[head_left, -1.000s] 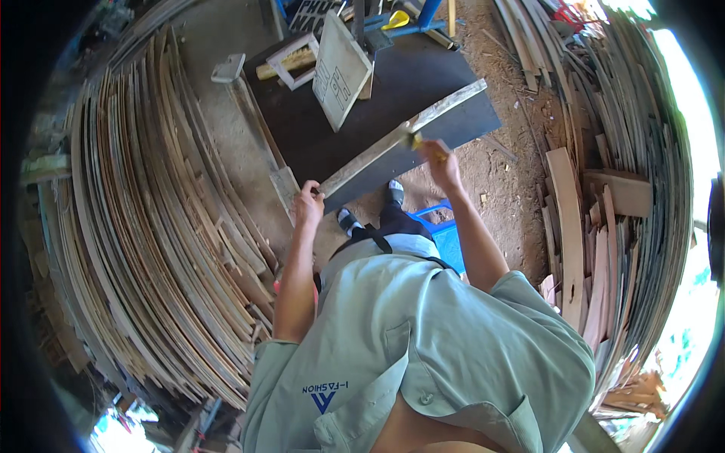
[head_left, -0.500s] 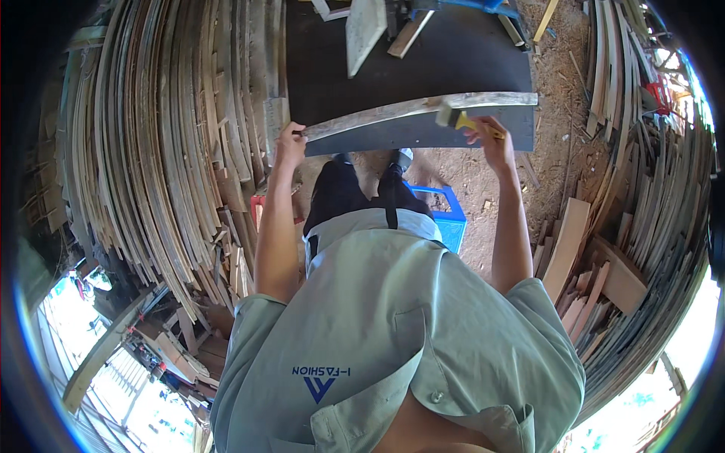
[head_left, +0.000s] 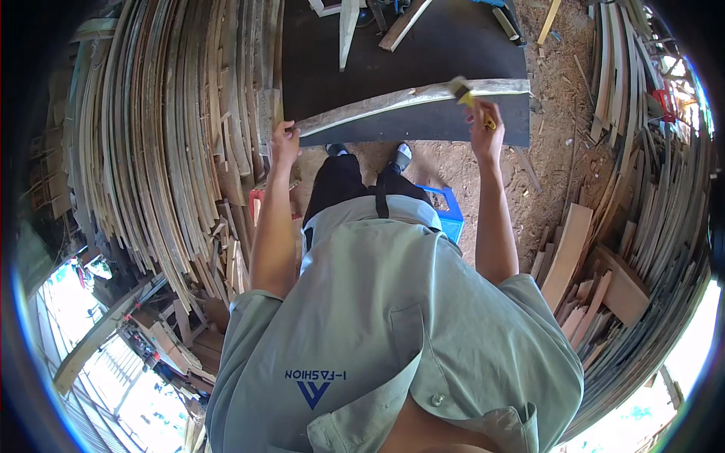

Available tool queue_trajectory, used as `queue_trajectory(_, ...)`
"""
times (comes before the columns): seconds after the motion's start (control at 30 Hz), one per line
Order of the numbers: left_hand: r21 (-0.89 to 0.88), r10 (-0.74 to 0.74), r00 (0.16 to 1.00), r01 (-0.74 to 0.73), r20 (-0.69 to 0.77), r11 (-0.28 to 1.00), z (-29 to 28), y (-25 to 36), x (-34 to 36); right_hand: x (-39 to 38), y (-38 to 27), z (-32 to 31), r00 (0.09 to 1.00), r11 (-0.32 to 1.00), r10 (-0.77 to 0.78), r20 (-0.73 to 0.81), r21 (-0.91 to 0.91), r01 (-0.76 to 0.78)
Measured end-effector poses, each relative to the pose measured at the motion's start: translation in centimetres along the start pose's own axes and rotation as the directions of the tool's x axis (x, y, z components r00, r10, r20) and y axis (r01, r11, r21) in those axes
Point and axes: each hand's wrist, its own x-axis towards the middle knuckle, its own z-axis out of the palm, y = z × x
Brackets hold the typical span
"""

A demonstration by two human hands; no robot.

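Observation:
My left hand (head_left: 286, 142) grips the left end of a long pale, weathered plank (head_left: 362, 110), which runs across the near part of a dark panel (head_left: 362, 53). My right hand (head_left: 485, 128) holds a yellow-handled brush (head_left: 466, 96) with a dark band and pale head, raised at the plank's right half. The brush head overlaps the plank in the picture; whether it touches the wood, I cannot tell.
Long stacked boards fill the left (head_left: 151, 136) and right (head_left: 642, 211). A white board (head_left: 347, 34) and a short batten (head_left: 400, 26) are at the panel's far part. A blue stool (head_left: 445, 200) and red object (head_left: 257, 204) are by my legs, on a dirt floor (head_left: 498, 196).
My view has turned, so the plank and panel now lie more nearly level across it. The brush has moved from the plank's middle toward its right end and is angled more upward.

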Motion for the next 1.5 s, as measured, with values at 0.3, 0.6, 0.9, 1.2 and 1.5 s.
queue_trajectory(0.3, -0.134, -0.099, 0.994, 0.105, 0.055, 0.985, 0.4, 0.0, -1.4, 0.1, 1.0, -0.9, 0.99, 1.0, -0.017, -0.14, 0.0, 0.017)
queue_trajectory(0.6, -0.153, -0.067, 0.996, 0.077, 0.065, 0.985, 0.0, -0.9, -1.0, 4.0, 1.3, -4.1, 0.993, 0.992, 0.107, 0.058, -0.077, -0.102)
queue_trajectory(0.9, -0.24, -0.193, 0.979, 0.202, 0.061, 0.949, 0.3, -0.7, -1.4, 4.0, 1.5, -2.3, 0.962, 0.978, 0.181, 0.202, 0.063, -0.197)
queue_trajectory(1.2, -0.171, -0.144, 0.977, 0.171, 0.16, 0.97, -0.9, 0.2, -0.7, 5.0, 1.8, -2.6, 0.992, 0.986, 0.129, 0.007, 0.103, -0.129)
queue_trajectory(1.5, -0.272, -0.164, 0.977, 0.195, 0.134, 0.942, -0.9, -0.8, -1.0, 5.8, 1.8, -6.1, 0.99, 0.99, 0.124, -0.071, 0.077, -0.119)
